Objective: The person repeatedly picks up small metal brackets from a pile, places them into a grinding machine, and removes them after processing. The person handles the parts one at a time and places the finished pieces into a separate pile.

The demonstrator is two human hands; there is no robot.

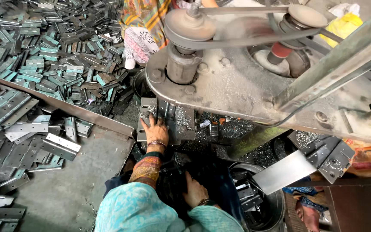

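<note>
Head view: our left hand [155, 129] lies flat, fingers released, on the metal plate [147, 112] under the drill; our right hand [194, 191] rests nearer, loosely curled. We cannot tell whether it grasps anything.

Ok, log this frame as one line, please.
left hand: flat on grey metal plate under belt-driven machine | right hand: low at lap, grasp unclear | surroundings: heaped grey metal hinges, co-worker's gloved hand

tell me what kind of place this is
Most likely a small metal hinge workshop. Heaps of flat metal hinge plates cover the floor, a belt-driven machine stands overhead, and the person's left hand rests on its shaving-strewn work plate.
</note>
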